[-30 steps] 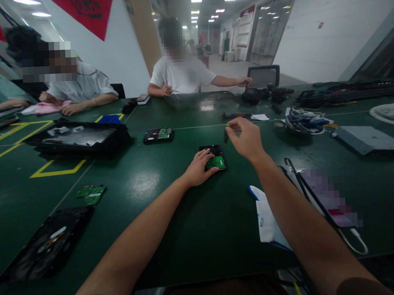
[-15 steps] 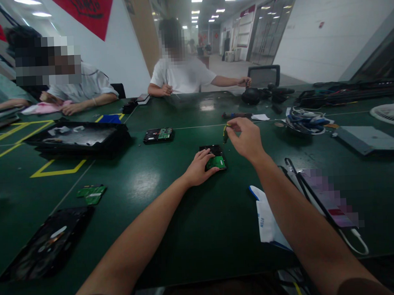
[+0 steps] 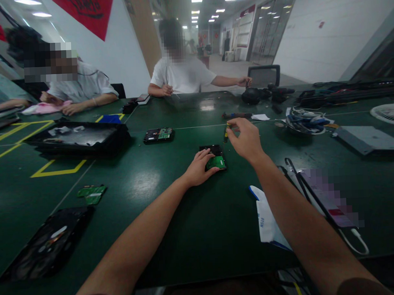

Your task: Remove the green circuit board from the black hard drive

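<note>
Across a small hard drive (image 3: 216, 162) with a green circuit board on top, my left hand (image 3: 201, 165) holds it down on the green table, fingers over its left part and thumb by the near edge. Its left side is hidden under the hand. My right hand (image 3: 245, 136) pinches a small yellow and black screwdriver (image 3: 225, 133) between thumb and fingers, just beyond the drive's far right corner. The screwdriver stands roughly upright. Whether its tip touches anything is too small to tell.
Another hard drive (image 3: 158, 135) lies farther left, near a black tray (image 3: 82, 137). At the near left are a loose green circuit board (image 3: 93, 194) and a black casing (image 3: 49, 245). A phone (image 3: 330, 198) and white packet (image 3: 268, 222) lie right. Two co-workers sit opposite.
The screwdriver has turned a little in my right fingers and shows more yellow, standing straighter. My left hand and the hard drive have stayed in place.
</note>
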